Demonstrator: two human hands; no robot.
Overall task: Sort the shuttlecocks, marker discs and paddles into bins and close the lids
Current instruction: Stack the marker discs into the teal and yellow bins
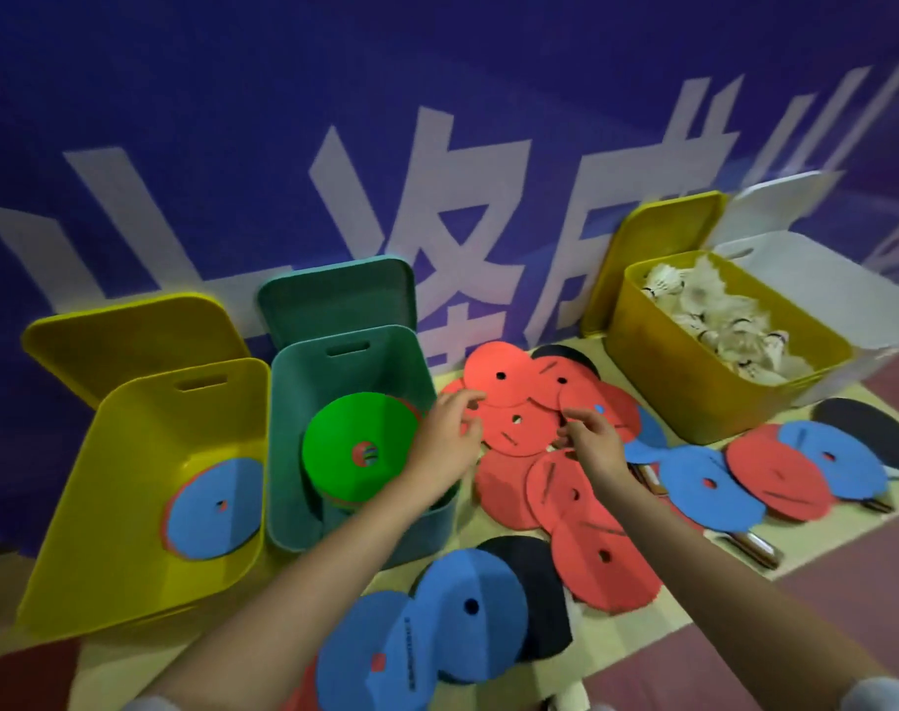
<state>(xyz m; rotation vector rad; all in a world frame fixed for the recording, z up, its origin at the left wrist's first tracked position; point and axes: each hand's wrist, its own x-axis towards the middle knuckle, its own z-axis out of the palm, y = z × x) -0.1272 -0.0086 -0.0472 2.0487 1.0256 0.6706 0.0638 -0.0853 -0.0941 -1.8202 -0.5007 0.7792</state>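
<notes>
Several red marker discs (519, 428) lie in a heap on the floor in the middle. My left hand (444, 438) reaches over the teal bin's right edge, its fingers loosely spread just above the red heap and holding nothing. My right hand (593, 443) hovers over the same heap with fingertips curled at a disc's edge; whether it pinches the disc is unclear. Blue discs (437, 633) lie in front and blue discs (709, 484) to the right. Black paddles (539, 582) are partly buried under the discs. A green disc (355, 443) stands in the teal bin (303, 382).
A yellow bin (129, 454) on the left holds a blue disc (216, 505). Another yellow bin (657, 382) at the back right is full of white shuttlecocks (719, 320), with a white bin (775, 259) behind it. All lids stand open against the blue wall banner.
</notes>
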